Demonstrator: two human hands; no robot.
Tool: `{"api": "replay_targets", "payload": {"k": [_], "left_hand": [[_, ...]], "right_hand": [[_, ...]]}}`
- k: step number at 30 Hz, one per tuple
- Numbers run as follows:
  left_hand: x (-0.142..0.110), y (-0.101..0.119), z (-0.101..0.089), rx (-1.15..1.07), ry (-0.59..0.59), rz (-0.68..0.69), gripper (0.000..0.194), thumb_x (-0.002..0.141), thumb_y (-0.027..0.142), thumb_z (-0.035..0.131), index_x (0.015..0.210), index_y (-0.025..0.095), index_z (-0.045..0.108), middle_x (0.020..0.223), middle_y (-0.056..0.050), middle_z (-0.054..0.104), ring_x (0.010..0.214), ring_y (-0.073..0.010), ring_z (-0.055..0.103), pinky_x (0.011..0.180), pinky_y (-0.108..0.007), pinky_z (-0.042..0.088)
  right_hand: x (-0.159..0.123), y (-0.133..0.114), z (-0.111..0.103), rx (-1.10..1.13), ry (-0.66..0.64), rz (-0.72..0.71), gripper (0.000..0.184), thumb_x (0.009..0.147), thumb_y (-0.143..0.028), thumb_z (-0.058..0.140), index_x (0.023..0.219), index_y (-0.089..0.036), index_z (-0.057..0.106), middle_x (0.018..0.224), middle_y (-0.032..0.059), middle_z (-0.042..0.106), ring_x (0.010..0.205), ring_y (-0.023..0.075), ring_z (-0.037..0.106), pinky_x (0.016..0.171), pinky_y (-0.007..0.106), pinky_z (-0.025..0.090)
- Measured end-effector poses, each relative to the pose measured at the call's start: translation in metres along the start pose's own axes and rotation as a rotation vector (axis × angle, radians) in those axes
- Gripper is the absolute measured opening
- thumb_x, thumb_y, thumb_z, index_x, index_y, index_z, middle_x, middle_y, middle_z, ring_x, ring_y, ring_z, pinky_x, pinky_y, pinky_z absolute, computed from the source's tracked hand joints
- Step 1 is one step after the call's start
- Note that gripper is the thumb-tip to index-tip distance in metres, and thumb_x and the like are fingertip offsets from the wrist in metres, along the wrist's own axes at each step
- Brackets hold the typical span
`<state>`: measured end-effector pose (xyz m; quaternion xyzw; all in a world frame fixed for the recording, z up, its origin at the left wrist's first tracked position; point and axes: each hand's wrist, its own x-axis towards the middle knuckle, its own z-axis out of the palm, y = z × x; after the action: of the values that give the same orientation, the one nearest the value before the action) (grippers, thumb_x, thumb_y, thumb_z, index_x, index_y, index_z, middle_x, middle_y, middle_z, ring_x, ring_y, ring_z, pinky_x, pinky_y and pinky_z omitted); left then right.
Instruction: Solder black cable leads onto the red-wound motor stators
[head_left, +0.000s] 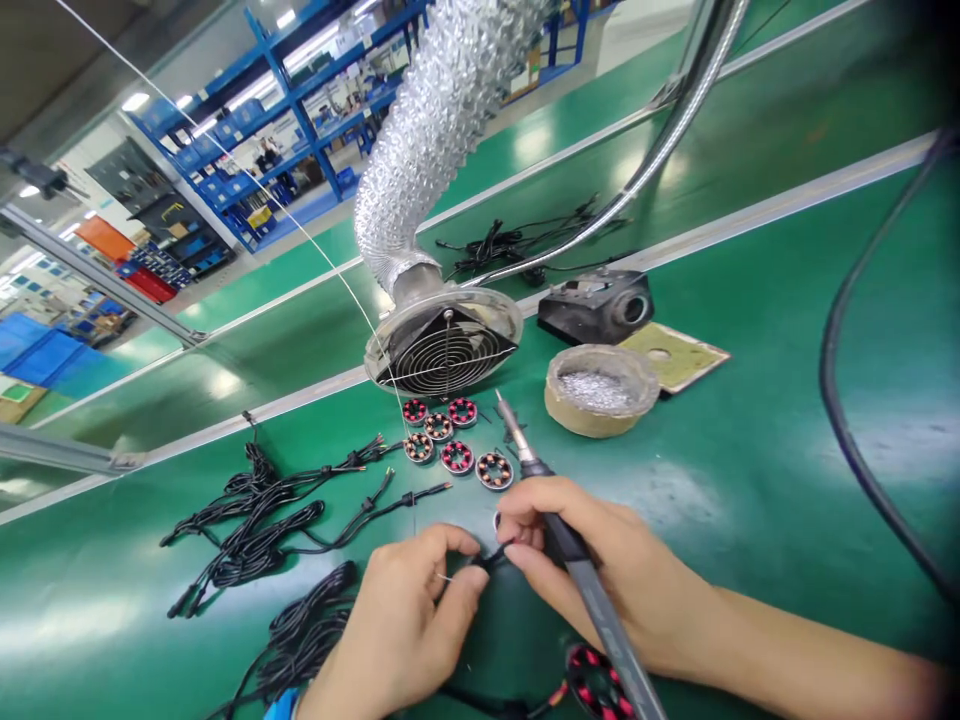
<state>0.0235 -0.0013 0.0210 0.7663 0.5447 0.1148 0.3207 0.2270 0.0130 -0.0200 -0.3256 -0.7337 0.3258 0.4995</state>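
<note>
My right hand (637, 575) is closed around a soldering iron (600, 595), its metal tip pointing up and away. That hand's thumb and fingertips also meet at the end of a black cable (495, 556). From the other side my left hand (409, 610) pinches the same cable between thumb and forefinger. A thin silvery wire (444, 577) shows at the left fingers. Beyond the hands lie several small round motor stators (457, 458) with red or copper windings. Another red-wound stator (596, 680), partly hidden by the iron, lies below the right hand.
A round fume extractor (450, 350) hangs from a silver duct (405, 180). A bowl of metallic bits (596, 390), an iron holder (600, 305) and a yellowish sponge tray (679, 355) stand at right. Bundled black cables (262, 520) lie left. A thick black cord (840, 430) hangs at right.
</note>
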Motion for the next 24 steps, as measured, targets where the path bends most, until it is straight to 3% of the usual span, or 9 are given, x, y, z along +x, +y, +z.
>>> {"api": "replay_targets", "payload": {"k": [2,4,8,11,15,18,20,24], "left_hand": [[0.004,-0.003,-0.002,-0.084,0.071,0.071,0.026,0.100,0.030,0.041,0.109,0.021,0.062,0.074,0.001,0.058,0.064,-0.0132,0.051,0.064,-0.024,0.037],[0.010,-0.003,-0.004,-0.153,0.103,0.151,0.029,0.102,0.029,0.035,0.109,0.021,0.062,0.091,-0.003,0.061,0.081,-0.0147,0.055,0.075,-0.025,0.040],[0.017,0.003,-0.004,-0.265,-0.127,0.244,0.036,0.103,0.035,0.032,0.085,0.018,0.058,0.084,-0.003,0.057,0.079,-0.0155,0.053,0.075,-0.026,0.041],[0.014,0.008,0.000,-0.304,-0.215,0.178,0.040,0.103,0.040,0.032,0.078,0.017,0.054,0.073,-0.001,0.055,0.068,-0.0134,0.051,0.068,-0.025,0.040],[0.008,0.005,0.004,-0.544,-0.325,-0.040,0.048,0.099,0.053,0.035,0.076,0.016,0.056,0.063,0.002,0.051,0.049,-0.0085,0.042,0.048,-0.021,0.033],[0.007,0.001,0.005,-0.669,-0.403,-0.076,0.052,0.097,0.059,0.037,0.077,0.015,0.058,0.056,0.003,0.048,0.046,-0.0084,0.035,0.046,-0.021,0.027],[0.007,0.000,0.007,-0.692,-0.368,-0.043,0.049,0.096,0.060,0.039,0.085,0.016,0.057,0.058,0.004,0.048,0.051,-0.0093,0.036,0.050,-0.022,0.028],[0.003,0.003,0.013,-0.566,-0.128,0.022,0.039,0.096,0.057,0.043,0.093,0.019,0.049,0.075,0.002,0.048,0.068,-0.0120,0.040,0.063,-0.025,0.032]], "right_hand": [[0.000,-0.002,0.001,0.023,0.012,-0.040,0.029,0.087,-0.005,0.050,0.110,-0.022,0.050,0.084,-0.0021,0.063,0.070,0.0071,0.063,0.068,0.015,0.053],[-0.001,-0.002,0.003,0.039,0.018,-0.099,0.029,0.087,-0.005,0.051,0.109,-0.023,0.051,0.089,-0.0010,0.065,0.076,0.0083,0.066,0.072,0.016,0.054],[-0.005,-0.001,0.005,0.043,0.041,-0.169,0.033,0.086,-0.003,0.055,0.111,-0.023,0.052,0.092,0.0010,0.070,0.079,0.0126,0.069,0.074,0.021,0.057],[-0.005,-0.001,0.004,0.023,0.075,-0.189,0.036,0.084,-0.002,0.056,0.114,-0.023,0.051,0.091,0.0027,0.071,0.079,0.0147,0.070,0.072,0.023,0.058],[0.001,-0.003,-0.001,0.052,0.018,-0.221,0.040,0.085,-0.002,0.051,0.120,-0.023,0.048,0.090,0.0030,0.072,0.080,0.0160,0.072,0.074,0.027,0.058],[0.003,-0.005,-0.003,0.057,-0.008,-0.206,0.037,0.088,-0.003,0.050,0.119,-0.025,0.048,0.081,-0.0001,0.072,0.071,0.0144,0.071,0.068,0.026,0.057],[0.003,-0.005,-0.003,0.045,-0.008,-0.192,0.036,0.087,-0.005,0.051,0.117,-0.025,0.049,0.083,0.0005,0.071,0.068,0.0140,0.069,0.065,0.025,0.057],[0.002,-0.005,-0.001,0.015,0.027,-0.201,0.037,0.084,-0.004,0.053,0.114,-0.024,0.051,0.088,0.0011,0.072,0.071,0.0135,0.070,0.067,0.024,0.058]]}}
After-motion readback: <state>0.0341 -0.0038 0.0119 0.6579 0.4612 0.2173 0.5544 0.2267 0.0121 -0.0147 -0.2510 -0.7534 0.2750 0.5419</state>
